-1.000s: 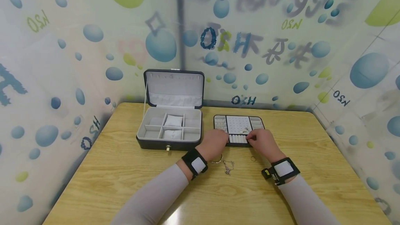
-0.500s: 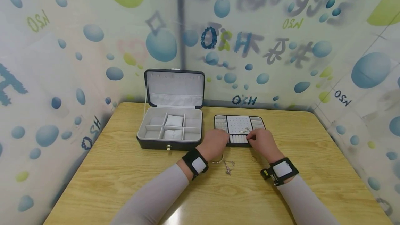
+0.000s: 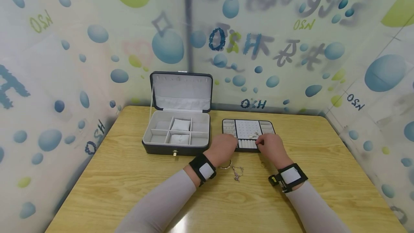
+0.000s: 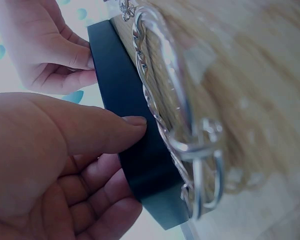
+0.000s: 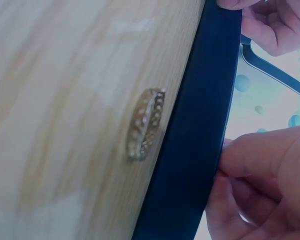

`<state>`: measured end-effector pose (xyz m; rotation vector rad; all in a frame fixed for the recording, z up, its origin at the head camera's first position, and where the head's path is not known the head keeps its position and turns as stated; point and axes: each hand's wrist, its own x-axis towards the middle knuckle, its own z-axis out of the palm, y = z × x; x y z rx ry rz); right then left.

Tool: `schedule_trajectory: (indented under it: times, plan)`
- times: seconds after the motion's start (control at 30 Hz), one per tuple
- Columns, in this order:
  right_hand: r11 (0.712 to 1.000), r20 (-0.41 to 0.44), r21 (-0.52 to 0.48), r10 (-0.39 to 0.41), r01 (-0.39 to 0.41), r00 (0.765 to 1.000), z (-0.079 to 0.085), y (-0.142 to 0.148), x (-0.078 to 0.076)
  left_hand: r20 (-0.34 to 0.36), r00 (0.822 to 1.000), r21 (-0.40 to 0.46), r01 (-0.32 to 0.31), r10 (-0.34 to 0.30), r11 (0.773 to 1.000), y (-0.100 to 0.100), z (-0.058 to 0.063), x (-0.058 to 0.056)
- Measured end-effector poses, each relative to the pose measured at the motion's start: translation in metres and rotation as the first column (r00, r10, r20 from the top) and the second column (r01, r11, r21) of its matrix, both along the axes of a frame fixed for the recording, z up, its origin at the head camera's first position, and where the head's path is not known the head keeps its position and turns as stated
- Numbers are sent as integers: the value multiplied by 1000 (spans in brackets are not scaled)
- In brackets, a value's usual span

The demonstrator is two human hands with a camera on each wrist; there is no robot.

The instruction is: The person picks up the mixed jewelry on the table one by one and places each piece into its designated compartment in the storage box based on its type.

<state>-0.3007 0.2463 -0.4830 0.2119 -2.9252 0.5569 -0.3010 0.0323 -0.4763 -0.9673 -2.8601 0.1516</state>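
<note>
A dark-sided jewelry tray [image 3: 247, 130] with pale ring rolls [image 3: 247, 144] and a perforated panel lies on the table. My left hand [image 3: 221, 149] grips its front left part; in the left wrist view the thumb [image 4: 132, 125] presses the dark side wall and the other fingers curl behind it. At the front right, my right hand [image 3: 273, 149] has thumb and fingertips brought together beside the rolls. The tray wall hides whatever lies between those tips. A silver bangle [image 4: 165, 65] lies below the left hand. A ring [image 5: 146, 125] sits on the table before the tray.
Left of the tray stands an open jewelry box [image 3: 176, 150] with a raised lid and two white cushions [image 3: 180, 125] in its compartments. A charm bracelet [image 3: 237, 173] lies on the wooden table [image 3: 207, 204] between the forearms. Small jewelry [image 3: 255, 134] rests on the tray panel.
Both hands stay at the tray with nearly the same hold. The head view has shifted very slightly; no object has visibly moved on the table.
</note>
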Motion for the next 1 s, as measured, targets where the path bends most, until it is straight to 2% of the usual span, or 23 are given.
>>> schedule_trajectory:
  times: [0.3, 1.0]
  plan:
    - [999, 51, 5, -45, 44, 998, 5, -7, 1, 0, 1000, 7, 1, -1, 1000, -1, 1, 0]
    - [1000, -11, -6, -6, 6, 1000, 2, -1, 2, -6, 1000, 8, -5, 5, 1000, 1, -4, -3]
